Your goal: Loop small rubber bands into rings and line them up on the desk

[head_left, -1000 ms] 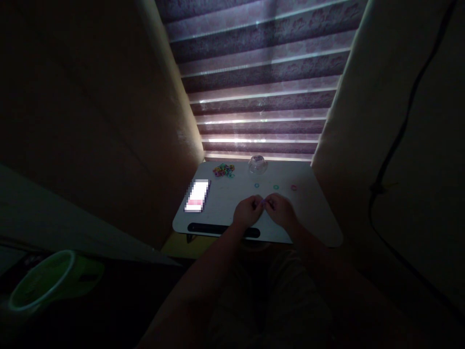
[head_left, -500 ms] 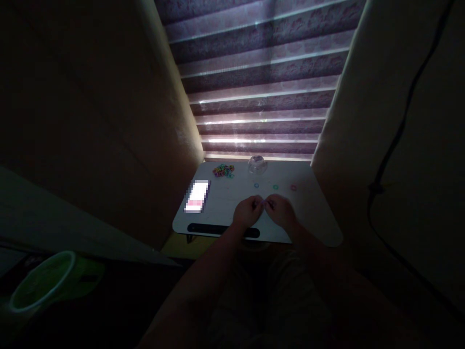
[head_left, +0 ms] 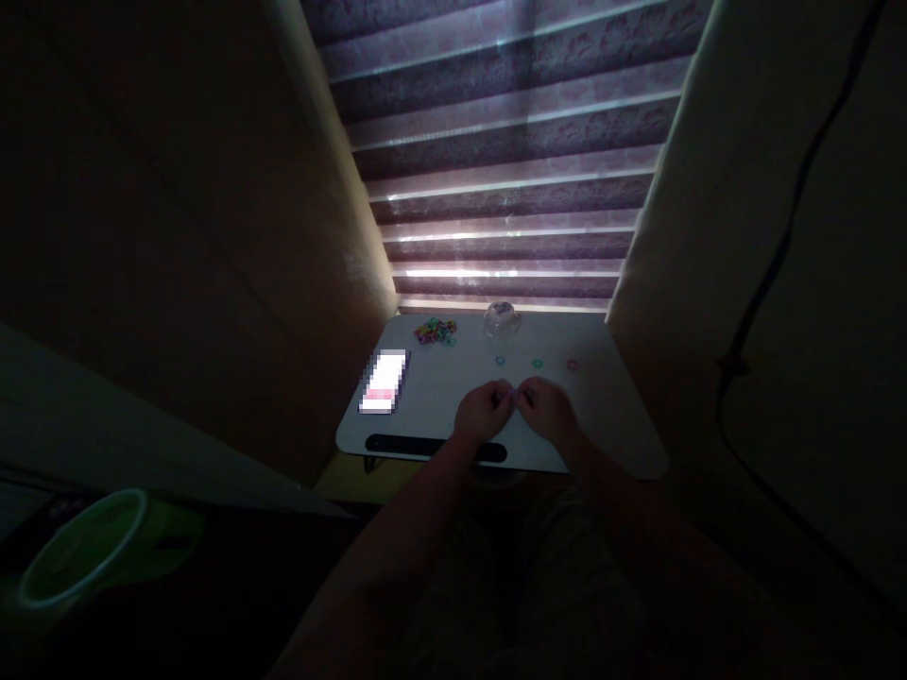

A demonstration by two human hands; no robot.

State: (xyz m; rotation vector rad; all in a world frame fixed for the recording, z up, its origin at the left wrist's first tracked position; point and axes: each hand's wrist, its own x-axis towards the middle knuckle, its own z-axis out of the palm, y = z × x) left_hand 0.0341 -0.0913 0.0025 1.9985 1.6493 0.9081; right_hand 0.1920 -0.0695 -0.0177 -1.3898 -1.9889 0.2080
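Over the front half of the white lap table (head_left: 602,425), my left hand (head_left: 486,411) and my right hand (head_left: 545,408) meet with fingertips pinched together. A small purple band (head_left: 517,393), probably an elastic hair tie, shows faintly between them; the fingers hide most of it. Just beyond my hands lie three small rings in a row: a blue ring (head_left: 500,361), a green ring (head_left: 538,364) and a red ring (head_left: 573,364). Farther left is a heap of multicoloured small bands (head_left: 436,331). A clear plastic container (head_left: 502,321) stands at the back edge.
A phone (head_left: 384,382) with a bright, blurred screen rests on the table's left side. Along the front edge runs a black slot (head_left: 411,446). A green basket (head_left: 106,548) stands low at left. Pleated blinds (head_left: 503,189) cover the window, and a dark cable (head_left: 786,217) hangs at right.
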